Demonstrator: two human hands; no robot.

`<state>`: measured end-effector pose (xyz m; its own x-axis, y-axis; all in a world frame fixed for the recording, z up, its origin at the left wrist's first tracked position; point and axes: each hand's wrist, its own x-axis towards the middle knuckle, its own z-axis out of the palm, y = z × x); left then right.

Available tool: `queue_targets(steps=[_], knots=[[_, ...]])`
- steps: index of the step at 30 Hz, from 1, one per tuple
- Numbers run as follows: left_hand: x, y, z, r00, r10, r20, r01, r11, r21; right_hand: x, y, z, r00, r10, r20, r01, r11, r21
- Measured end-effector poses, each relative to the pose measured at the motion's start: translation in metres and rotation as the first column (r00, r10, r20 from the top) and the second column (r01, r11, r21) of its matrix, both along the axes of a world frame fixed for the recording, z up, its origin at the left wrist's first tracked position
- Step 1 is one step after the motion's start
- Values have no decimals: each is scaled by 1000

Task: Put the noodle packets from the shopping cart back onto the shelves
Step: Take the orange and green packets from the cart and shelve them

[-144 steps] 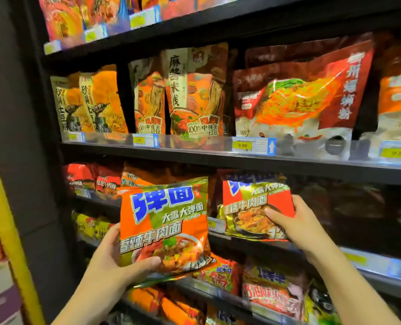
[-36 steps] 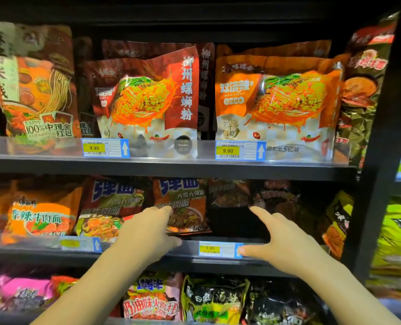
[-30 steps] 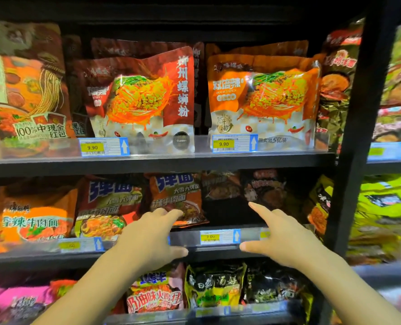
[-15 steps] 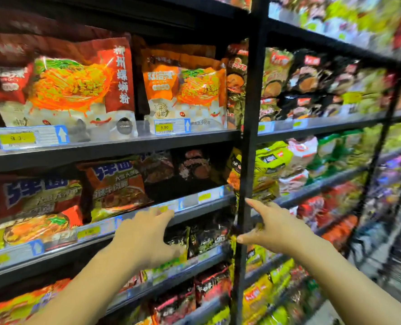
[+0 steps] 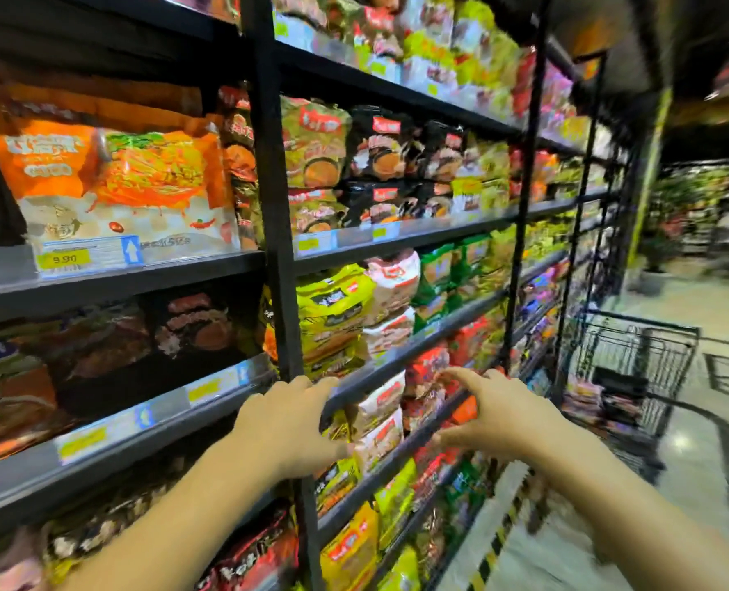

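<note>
Both of my hands are empty and held out in front of the black shelves (image 5: 132,283). My left hand (image 5: 288,424) hovers with relaxed fingers before a black upright post (image 5: 277,249). My right hand (image 5: 494,413) is spread a little to the right, fingers loosely bent, holding nothing. The black wire shopping cart (image 5: 639,360) stands in the aisle at the right, with several noodle packets (image 5: 597,403) lying in its basket. Rows of noodle packets fill the shelves, among them a big orange bag (image 5: 107,181) at the upper left.
Yellow price tags (image 5: 64,260) line the shelf edges. The shelf run stretches away to the right with green, black and red packets (image 5: 396,292). A pale tiled aisle floor (image 5: 695,484) lies at the right, with a striped yellow-black strip (image 5: 494,548) along the shelf base. Far displays are blurred.
My view has swung right along the shelves, bringing the cart into sight. Both hands, which earlier placed two orange-green packets on the shelf, stay empty and have drifted right with the turn.
</note>
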<state>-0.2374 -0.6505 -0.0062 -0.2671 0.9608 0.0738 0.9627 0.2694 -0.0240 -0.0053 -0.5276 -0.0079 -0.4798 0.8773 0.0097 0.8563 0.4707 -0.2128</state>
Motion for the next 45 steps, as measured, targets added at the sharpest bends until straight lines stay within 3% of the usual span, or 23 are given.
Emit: queue_targets(steps=[20,29,39,45], knots=[[229,337,-45,933,-359,37,359,933,-9,251,243,-50,934,-356,-9,354,931,-86],[238,492,-71,888,-451,85,453,891,-5,261,365,-65,892,-452,-5,449,886,-116],[227,708,-60,814,-569,113,571,821,20,234,534,-38,830,-557,-35,552,829,-85],[256,804,-69,776,-621,108,628,778,-35,242,622,-42,770,-635,-63,627,772,-107]])
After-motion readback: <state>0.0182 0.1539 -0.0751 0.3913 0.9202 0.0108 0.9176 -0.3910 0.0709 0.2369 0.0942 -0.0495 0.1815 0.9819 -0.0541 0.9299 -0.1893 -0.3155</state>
